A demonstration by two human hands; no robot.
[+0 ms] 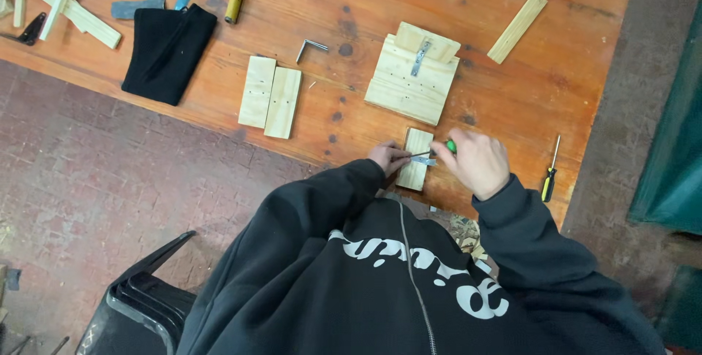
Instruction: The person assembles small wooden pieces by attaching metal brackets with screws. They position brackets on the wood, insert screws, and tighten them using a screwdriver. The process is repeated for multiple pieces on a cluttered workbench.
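Low in the frame's centre, both hands over a small wood block [415, 168] at the desk [351, 4] near edge. Right hand [475, 161] wrapped tight round a green-handled screwdriver [439, 150], shaft pointing left across the block. Left hand [386, 156] with fingertips pinching at the shaft's tip beside a small metal plate [424, 161] lying on the block. Second screwdriver [550, 172] lying right of the hands. Larger wood assembly [413, 73] above the block.

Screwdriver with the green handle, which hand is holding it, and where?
The right hand grips the screwdriver by its green handle. The left hand pinches near the shaft's tip, over the small wood block on the table.
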